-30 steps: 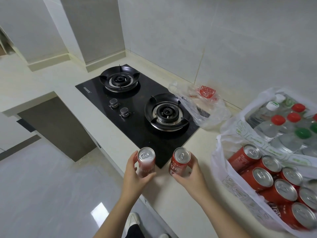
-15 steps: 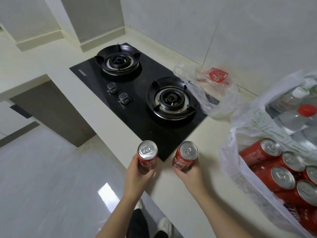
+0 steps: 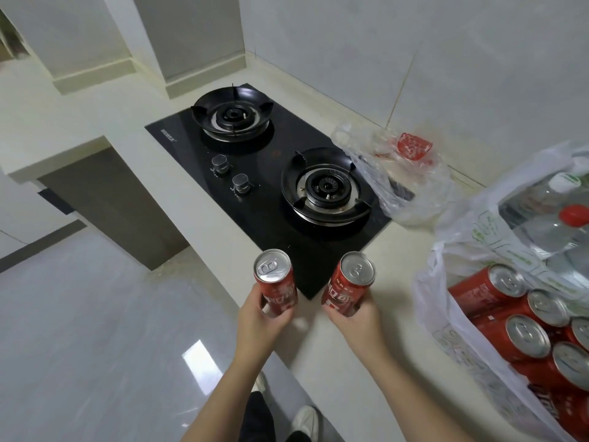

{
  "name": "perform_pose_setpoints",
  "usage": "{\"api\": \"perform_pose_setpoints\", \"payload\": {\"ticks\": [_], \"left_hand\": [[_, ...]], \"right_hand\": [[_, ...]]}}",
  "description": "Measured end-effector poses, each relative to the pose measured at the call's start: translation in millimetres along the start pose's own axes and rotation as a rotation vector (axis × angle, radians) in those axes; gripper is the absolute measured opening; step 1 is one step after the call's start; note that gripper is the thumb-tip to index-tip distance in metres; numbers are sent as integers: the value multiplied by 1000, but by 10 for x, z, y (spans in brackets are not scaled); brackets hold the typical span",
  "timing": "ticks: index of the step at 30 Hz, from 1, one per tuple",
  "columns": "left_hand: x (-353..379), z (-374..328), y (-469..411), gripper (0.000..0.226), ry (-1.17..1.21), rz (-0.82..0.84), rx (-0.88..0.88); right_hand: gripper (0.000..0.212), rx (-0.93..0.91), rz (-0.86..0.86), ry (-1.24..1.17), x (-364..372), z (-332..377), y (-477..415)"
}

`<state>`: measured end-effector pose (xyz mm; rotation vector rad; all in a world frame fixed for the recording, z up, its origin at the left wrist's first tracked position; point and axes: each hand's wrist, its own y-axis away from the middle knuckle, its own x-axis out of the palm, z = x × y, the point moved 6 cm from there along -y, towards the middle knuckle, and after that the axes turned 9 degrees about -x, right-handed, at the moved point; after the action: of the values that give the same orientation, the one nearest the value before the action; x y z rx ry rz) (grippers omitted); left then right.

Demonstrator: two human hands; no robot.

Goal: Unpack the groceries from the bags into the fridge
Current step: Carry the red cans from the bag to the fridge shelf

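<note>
My left hand (image 3: 261, 317) grips a red soda can (image 3: 276, 283) by its lower body, held upright above the counter's front edge. My right hand (image 3: 357, 317) grips a second red can (image 3: 349, 282), tilted slightly right. Both cans are off the counter. At the right, a white plastic bag (image 3: 459, 333) holds several more red cans (image 3: 510, 317). Behind it another bag holds water bottles (image 3: 561, 224) with red and white caps. No fridge is in view.
A black two-burner gas hob (image 3: 264, 186) is set into the pale counter (image 3: 334, 362) ahead of my hands. A crumpled clear bag (image 3: 395, 173) with red print lies by the tiled wall. Glossy grey floor (image 3: 95, 330) lies to the left; my shoes show below.
Both hands have lifted the cans off the counter and drawn them slightly toward me. The view has shifted left, pushing the bags toward the right edge.
</note>
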<state>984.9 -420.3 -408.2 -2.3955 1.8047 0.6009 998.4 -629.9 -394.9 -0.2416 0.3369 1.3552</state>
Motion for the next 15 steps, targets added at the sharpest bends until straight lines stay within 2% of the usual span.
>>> {"api": "perform_pose_setpoints", "payload": {"ticks": [4, 9, 15], "left_hand": [[-196, -453, 23, 46, 104, -40, 91], [-489, -1020, 23, 67, 265, -56, 125], [-1086, -1375, 172, 79, 425, -186, 117]], "right_hand": [[47, -83, 16, -80, -8, 399, -82], [63, -279, 85, -257, 48, 1187, -150], [61, -363, 126, -443, 254, 1869, -41]]}}
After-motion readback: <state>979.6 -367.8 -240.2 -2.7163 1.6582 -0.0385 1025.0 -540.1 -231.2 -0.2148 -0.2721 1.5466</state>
